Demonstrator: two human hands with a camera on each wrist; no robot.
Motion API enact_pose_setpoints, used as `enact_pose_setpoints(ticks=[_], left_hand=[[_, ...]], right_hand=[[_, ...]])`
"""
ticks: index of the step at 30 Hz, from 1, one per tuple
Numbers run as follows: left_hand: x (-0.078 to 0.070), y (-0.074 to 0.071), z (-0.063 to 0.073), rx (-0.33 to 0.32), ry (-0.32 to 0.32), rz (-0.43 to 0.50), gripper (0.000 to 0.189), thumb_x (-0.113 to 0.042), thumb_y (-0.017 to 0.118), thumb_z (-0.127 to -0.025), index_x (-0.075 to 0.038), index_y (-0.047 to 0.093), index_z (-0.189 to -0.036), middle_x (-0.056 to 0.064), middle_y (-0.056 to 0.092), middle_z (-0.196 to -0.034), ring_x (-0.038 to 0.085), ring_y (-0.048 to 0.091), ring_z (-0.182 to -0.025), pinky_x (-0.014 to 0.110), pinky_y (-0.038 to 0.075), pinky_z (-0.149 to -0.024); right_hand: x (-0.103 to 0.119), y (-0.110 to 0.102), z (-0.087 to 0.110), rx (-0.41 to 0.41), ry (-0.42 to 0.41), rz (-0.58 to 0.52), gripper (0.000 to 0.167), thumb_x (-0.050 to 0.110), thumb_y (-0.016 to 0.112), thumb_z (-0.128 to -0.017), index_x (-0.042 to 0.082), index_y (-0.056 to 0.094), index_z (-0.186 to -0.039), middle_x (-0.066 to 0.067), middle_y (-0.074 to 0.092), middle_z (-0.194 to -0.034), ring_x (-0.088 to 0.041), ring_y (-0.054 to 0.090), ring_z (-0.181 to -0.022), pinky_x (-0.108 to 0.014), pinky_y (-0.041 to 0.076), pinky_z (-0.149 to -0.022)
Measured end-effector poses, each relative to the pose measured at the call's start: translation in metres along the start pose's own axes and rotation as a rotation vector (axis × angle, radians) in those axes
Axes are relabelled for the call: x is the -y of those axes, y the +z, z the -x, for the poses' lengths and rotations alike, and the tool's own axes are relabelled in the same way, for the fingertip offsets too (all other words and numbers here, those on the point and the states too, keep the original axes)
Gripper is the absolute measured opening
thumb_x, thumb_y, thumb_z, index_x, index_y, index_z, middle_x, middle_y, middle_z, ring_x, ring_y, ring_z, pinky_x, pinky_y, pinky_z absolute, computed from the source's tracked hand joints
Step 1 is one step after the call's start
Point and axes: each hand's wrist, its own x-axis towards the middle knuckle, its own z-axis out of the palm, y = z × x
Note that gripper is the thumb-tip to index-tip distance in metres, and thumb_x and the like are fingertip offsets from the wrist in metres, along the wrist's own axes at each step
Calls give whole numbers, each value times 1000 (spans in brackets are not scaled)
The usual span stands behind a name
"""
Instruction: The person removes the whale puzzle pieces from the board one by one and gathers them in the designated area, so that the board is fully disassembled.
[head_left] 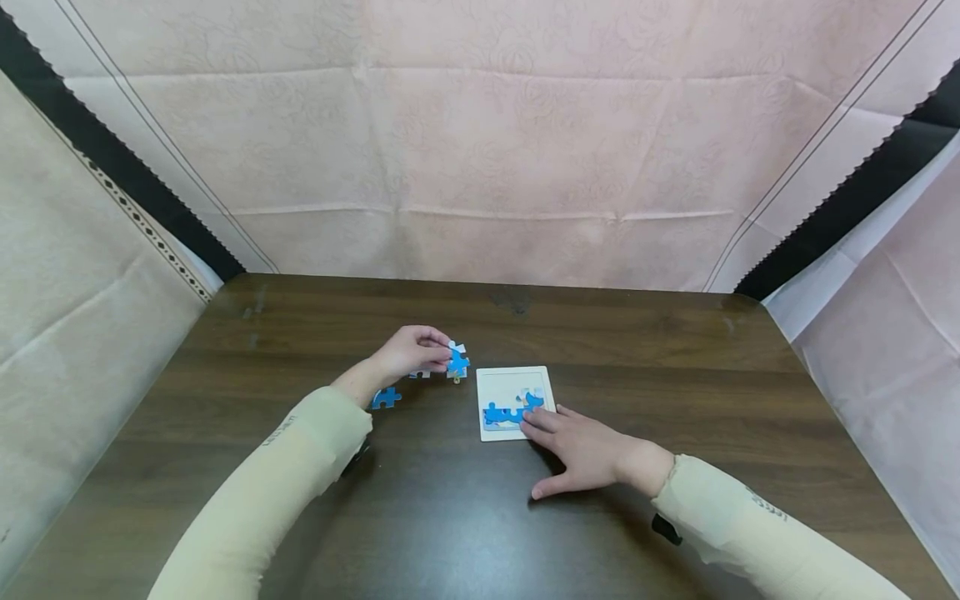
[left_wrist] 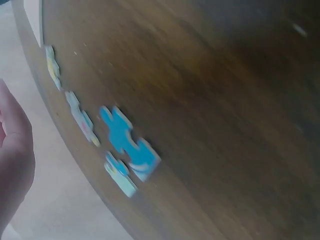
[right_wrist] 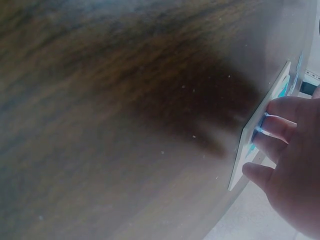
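Observation:
In the head view, my left hand (head_left: pixel 415 350) pinches a blue and white jigsaw piece (head_left: pixel 458 362) between thumb and fingers, above the table left of the puzzle tray. My right hand (head_left: pixel 588 450) lies with fingers extended over the lower right of the white puzzle tray (head_left: pixel 506 379), its fingertips on the blue pieces (head_left: pixel 498 415) fitted along the bottom. The right wrist view shows these fingers (right_wrist: pixel 280 128) touching the tray (right_wrist: pixel 240 160). Only part of my left hand (left_wrist: pixel 15 145) appears in the left wrist view; the piece it holds is out of that frame.
A loose blue jigsaw piece (head_left: pixel 386 398) lies near my left wrist. The left wrist view shows several loose pieces, among them a larger blue piece (left_wrist: pixel 120 132) and a pale piece (left_wrist: pixel 80 117). Brown wooden table (head_left: pixel 450 517) surrounds them; cloth walls (head_left: pixel 480 150) rise behind.

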Motion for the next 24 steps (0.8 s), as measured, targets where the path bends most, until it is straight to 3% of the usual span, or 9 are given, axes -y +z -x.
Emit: enact_pose_setpoints(ticks=[13, 19, 24], left_hand=[[24, -30, 15, 30, -73, -29, 32, -7, 57, -92, 7, 53, -120, 16, 62, -103, 11, 65, -80, 31, 55, -83], [34, -35, 21, 74, -56, -126, 33, -10, 59, -91, 7, 54, -119, 18, 63, -103, 12, 66, -80, 31, 56, -79], [38, -33, 25, 84, -35, -146, 30, -8, 59, -91, 9, 55, -116, 16, 63, -97, 12, 65, -75, 31, 57, -76]], right_hand=[[1, 0, 1, -7, -6, 14, 85, 66, 56, -80, 11, 39, -143, -6, 33, -151, -23, 28, -141, -47, 22, -116], [2, -1, 2, -7, 0, 20, 85, 66, 55, -79, 11, 39, -143, -7, 33, -151, -24, 28, -141, -47, 22, -116], [3, -1, 1, -7, -2, 21, 85, 66, 55, -80, 11, 39, -143, -7, 33, -151, -24, 27, -141, -47, 22, -116]])
